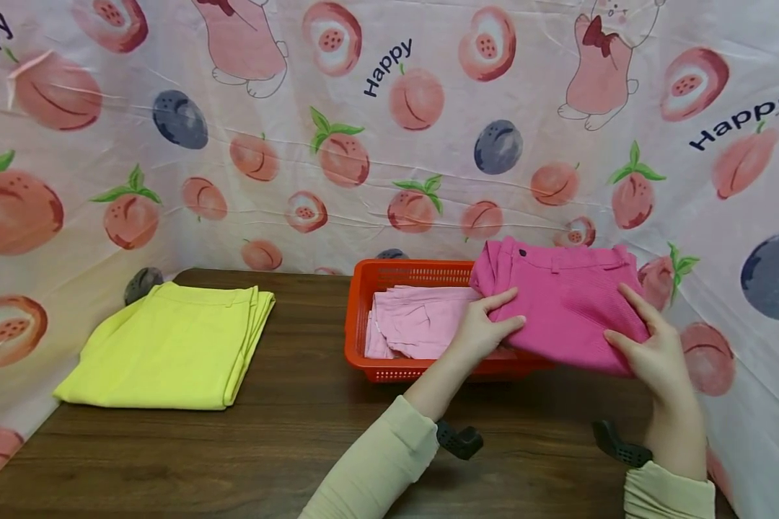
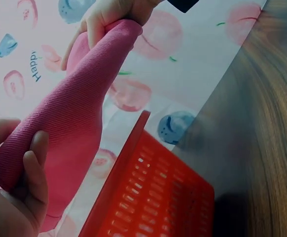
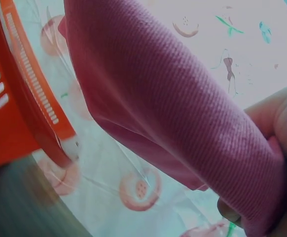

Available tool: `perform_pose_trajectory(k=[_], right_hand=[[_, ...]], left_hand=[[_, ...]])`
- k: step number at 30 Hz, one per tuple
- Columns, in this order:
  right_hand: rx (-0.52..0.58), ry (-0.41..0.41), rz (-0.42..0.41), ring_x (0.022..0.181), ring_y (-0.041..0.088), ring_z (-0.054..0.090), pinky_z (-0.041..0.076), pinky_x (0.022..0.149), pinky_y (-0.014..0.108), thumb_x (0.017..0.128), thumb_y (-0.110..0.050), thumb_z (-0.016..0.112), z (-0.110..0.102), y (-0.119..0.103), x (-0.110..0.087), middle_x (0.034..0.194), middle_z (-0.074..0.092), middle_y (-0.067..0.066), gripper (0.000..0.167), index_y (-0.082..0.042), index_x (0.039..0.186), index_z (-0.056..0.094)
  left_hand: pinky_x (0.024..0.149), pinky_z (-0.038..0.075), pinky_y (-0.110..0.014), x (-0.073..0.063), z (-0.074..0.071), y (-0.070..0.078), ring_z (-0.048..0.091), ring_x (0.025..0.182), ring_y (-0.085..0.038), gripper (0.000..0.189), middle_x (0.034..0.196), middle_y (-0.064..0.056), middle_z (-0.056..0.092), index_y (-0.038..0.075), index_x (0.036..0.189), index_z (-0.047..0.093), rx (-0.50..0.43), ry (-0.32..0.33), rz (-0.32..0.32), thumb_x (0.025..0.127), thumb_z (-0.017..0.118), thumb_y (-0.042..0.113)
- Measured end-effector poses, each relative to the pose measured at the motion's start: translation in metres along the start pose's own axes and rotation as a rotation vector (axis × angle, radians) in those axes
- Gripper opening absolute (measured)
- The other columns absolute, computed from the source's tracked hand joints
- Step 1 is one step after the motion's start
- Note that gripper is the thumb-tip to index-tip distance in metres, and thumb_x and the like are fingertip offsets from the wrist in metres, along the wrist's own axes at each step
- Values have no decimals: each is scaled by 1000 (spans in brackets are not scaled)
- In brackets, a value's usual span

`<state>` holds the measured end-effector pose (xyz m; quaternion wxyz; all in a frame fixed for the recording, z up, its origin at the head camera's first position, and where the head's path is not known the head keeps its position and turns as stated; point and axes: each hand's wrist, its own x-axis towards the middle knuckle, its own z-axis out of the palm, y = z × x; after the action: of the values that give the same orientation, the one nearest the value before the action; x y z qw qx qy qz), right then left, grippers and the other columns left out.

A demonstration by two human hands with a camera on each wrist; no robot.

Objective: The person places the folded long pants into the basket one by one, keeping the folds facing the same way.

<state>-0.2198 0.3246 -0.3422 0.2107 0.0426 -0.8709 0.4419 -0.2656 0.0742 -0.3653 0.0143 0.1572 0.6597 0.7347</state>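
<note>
Both hands hold up a folded pair of hot-pink trousers (image 1: 565, 303), with a dark button at the waistband. The left hand (image 1: 483, 328) pinches the left side between thumb and fingers. At the right side the right hand (image 1: 652, 349) grips the cloth, thumb in front. The bundle overlaps the right part of a red plastic basket (image 1: 357, 317) in the head view. Inside the basket lies folded light-pink clothing (image 1: 415, 317). In the left wrist view the pink trousers (image 2: 69, 113) stretch between the two hands, above the basket's slotted wall (image 2: 148, 197).
A folded yellow garment (image 1: 162, 346) with a waistband lies at the left of the brown wooden table (image 1: 285, 432). A fruit-patterned cloth (image 1: 253, 202) hangs behind the table and along both sides.
</note>
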Motion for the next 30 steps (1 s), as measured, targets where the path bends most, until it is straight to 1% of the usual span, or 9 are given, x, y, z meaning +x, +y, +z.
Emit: perform_pose_trajectory(k=[6, 9, 11, 14, 17, 22, 24, 28, 30], right_hand=[[11, 5, 10, 136, 38, 24, 27, 104, 38, 89, -7, 65, 10, -11, 3, 152, 29, 18, 71, -24, 151, 33], [17, 0, 8, 133, 38, 27, 31, 101, 37, 89, -8, 65, 19, -17, 4, 152, 30, 16, 71, -25, 150, 34], [29, -8, -3, 132, 37, 29, 33, 99, 35, 89, -8, 66, 25, -22, 6, 151, 32, 15, 70, -25, 150, 35], [44, -15, -32, 129, 37, 31, 34, 98, 40, 88, -6, 67, 33, -28, 8, 148, 35, 16, 71, -24, 149, 37], [36, -11, -47, 125, 35, 35, 35, 94, 43, 87, -6, 68, 38, -33, 10, 145, 39, 16, 71, -25, 149, 38], [66, -28, -70, 122, 33, 38, 34, 90, 35, 85, -3, 69, 47, -34, 13, 142, 42, 16, 73, -23, 148, 39], [87, -40, -73, 122, 33, 37, 35, 89, 35, 85, -2, 69, 50, -33, 14, 142, 41, 16, 73, -22, 149, 39], [122, -55, -80, 126, 36, 34, 36, 94, 47, 85, 0, 68, 57, -35, 15, 145, 38, 17, 73, -19, 149, 39], [141, -58, -84, 125, 36, 35, 36, 94, 50, 84, 0, 68, 61, -37, 15, 143, 39, 18, 72, -19, 148, 40]], left_hand=[[55, 50, -29, 0, -12, 0, 54, 63, -11, 45, 126, -3, 57, 17, 128, 64, -13, 24, 36, 85, 72, 7], [52, 50, -28, 0, -20, -2, 55, 62, -11, 45, 124, -4, 59, 17, 127, 65, -26, 53, 45, 84, 72, 4], [53, 49, -25, -1, -27, -2, 57, 68, -9, 45, 123, -6, 60, 16, 126, 66, -35, 78, 52, 83, 72, 3], [52, 49, -24, -2, -37, -2, 59, 69, -12, 46, 122, -8, 61, 16, 125, 66, -49, 92, 53, 82, 72, 2], [63, 51, -23, -4, -46, -1, 61, 82, -12, 46, 126, -10, 60, 15, 126, 66, -28, 81, 67, 82, 74, 4], [89, 46, -26, -9, -59, 6, 51, 114, -15, 46, 134, -12, 54, 9, 127, 64, 10, 67, 74, 82, 73, 1], [90, 46, -28, -13, -62, 10, 51, 115, -18, 46, 134, -13, 54, 6, 127, 63, 1, 68, 73, 82, 72, -1], [86, 48, -28, -16, -67, 9, 55, 110, -19, 44, 130, -14, 56, 5, 125, 64, -47, 92, 69, 83, 70, -2], [86, 49, -28, -14, -71, 3, 55, 110, -18, 45, 132, -13, 55, 8, 126, 64, -67, 111, 60, 82, 69, -1]])
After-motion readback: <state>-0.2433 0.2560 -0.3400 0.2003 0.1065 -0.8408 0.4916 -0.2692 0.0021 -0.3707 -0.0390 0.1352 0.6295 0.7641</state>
